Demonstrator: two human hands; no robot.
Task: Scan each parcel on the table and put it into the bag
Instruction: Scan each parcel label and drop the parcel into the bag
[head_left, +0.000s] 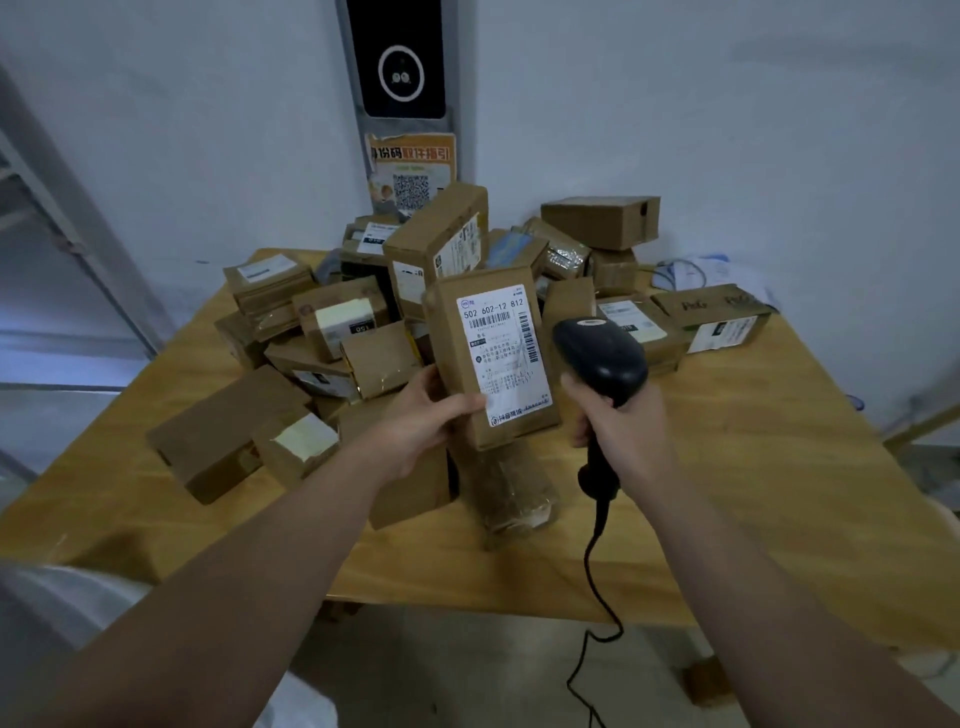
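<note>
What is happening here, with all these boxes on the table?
A person is scanning parcels. The left hand holds a brown cardboard parcel upright, its white shipping label facing the camera. The right hand grips a black corded handheld scanner, whose head is close beside that label. Many other cardboard boxes lie heaped on the light wooden table behind, not yet bagged. No bag shows clearly.
</note>
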